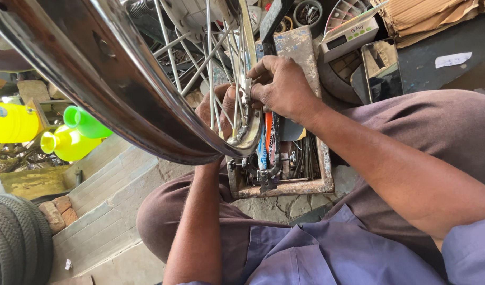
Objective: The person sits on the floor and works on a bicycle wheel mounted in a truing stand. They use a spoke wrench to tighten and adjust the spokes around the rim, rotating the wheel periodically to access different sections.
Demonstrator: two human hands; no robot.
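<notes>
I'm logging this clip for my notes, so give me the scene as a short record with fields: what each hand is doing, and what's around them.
Setting: workshop floor, seen from above the person's lap
Left hand: behind the spokes, partly hidden, at the wheel rim
Right hand: fingers pinching a small metal tool against the spokes
Below the hands: rusty metal tray of loose spokes and tools
Left side: green and yellow plastic funnels, black tyre
Top right: phone, cardboard

bright daylight | glare on chrome wheel rim [121, 100] | rim blurred up close | edges bent wide-angle
</notes>
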